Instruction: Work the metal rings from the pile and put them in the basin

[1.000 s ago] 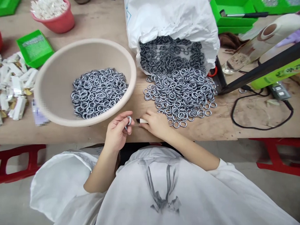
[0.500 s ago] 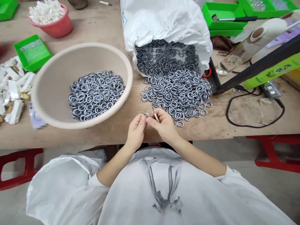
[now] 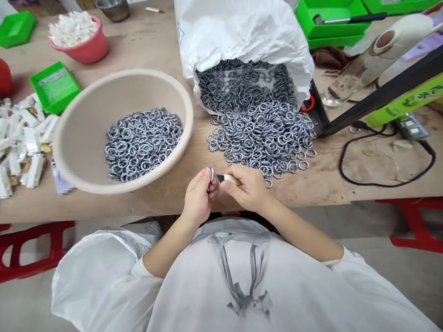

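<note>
My left hand (image 3: 199, 196) pinches a grey ring (image 3: 212, 173) upright between thumb and fingers, near the table's front edge. Beside it, my right hand (image 3: 249, 187) is closed round a small knife-like tool (image 3: 232, 178) with a pale handle; its dark flat end points at the ring, and I cannot tell if they touch. A loose pile of grey rings (image 3: 264, 135) spreads out behind my right hand from the mouth of a white sack (image 3: 241, 28). To the left stands a wide beige basin (image 3: 81, 138), with many more rings gathered in it.
White pieces (image 3: 15, 145) lie heaped at the far left, near a green tray (image 3: 55, 87) and a pink bowl (image 3: 87, 48). On the right are a black bar (image 3: 380, 95), a cable (image 3: 342, 156), a spray bottle (image 3: 364, 64) and a hammer (image 3: 350, 19) across a green bin (image 3: 333, 29).
My hands have moved slightly apart. The ring now stands upright in my left fingers, and the tool has swung from steeply angled to nearly level, pointing left. The view has shifted a little.
</note>
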The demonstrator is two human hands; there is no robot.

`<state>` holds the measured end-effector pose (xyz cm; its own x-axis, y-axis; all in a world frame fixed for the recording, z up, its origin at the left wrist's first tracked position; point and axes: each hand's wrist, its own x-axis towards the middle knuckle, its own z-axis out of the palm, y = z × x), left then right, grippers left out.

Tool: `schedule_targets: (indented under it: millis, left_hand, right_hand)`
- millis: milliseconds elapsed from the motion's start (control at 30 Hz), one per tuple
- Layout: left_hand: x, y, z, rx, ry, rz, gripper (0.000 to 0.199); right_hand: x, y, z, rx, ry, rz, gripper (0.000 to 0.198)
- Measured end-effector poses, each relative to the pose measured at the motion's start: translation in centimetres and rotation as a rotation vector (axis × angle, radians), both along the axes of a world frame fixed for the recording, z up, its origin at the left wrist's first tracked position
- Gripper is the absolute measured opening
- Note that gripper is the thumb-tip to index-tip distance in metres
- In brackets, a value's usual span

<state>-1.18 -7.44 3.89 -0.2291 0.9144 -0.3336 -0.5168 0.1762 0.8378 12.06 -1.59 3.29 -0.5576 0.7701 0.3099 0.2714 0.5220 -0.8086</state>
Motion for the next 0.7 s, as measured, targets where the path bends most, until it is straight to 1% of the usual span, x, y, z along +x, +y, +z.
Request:
schedule_targets:
  millis: [33, 100, 233, 333, 500, 567, 633, 667, 700]
  left_hand:
    - [0.1, 0.0, 0.1, -0.017, -0.006, 0.016, 0.046]
    - [0.3, 0.0, 0.2, -0.035, -0.01, 0.047, 0.047]
    - [0.5, 0.0, 0.2, -0.038, -0.012, 0.049, 0.047]
    - [0.3, 0.0, 0.0, -0.047, -0.033, 0.011, 0.045]
    - [-0.5, -0.2, -0.5, -0.051, -0.079, -0.051, 0.042]
    - [-0.7, -0.6, -0.8, -0.037, -0.063, -0.079, 0.043]
    - [-0.9, -1.2, -1.2, -0.023, -0.048, -0.131, 0.045]
    - [-1.0, -1.5, -1.5, -0.022, -0.049, -0.149, 0.045]
    - [-1.1, -1.7, -1.7, -0.031, -0.055, -0.153, 0.044]
  right_hand:
    - [0.1, -0.2, 0.2, 0.066, -0.057, 0.011, 0.051]
    - [0.1, -0.4, 0.3, 0.146, -0.141, 0.02, 0.054]
    - [-0.1, -0.4, 0.3, 0.202, -0.24, 0.013, 0.055]
    - [-0.2, -0.5, 0.3, 0.189, -0.25, 0.026, 0.053]
    - [-0.7, -0.4, -0.1, 0.073, -0.262, 0.03, 0.05]
    - [-0.7, 0.7, -0.6, 0.019, -0.297, -0.044, 0.051]
    - [-0.6, 2.5, -1.0, -0.033, -0.363, -0.206, 0.052]
    - [-0.6, 3.4, -1.1, -0.044, -0.405, -0.3, 0.053]
    - [-0.8, 4.3, -1.2, -0.034, -0.463, -0.359, 0.052]
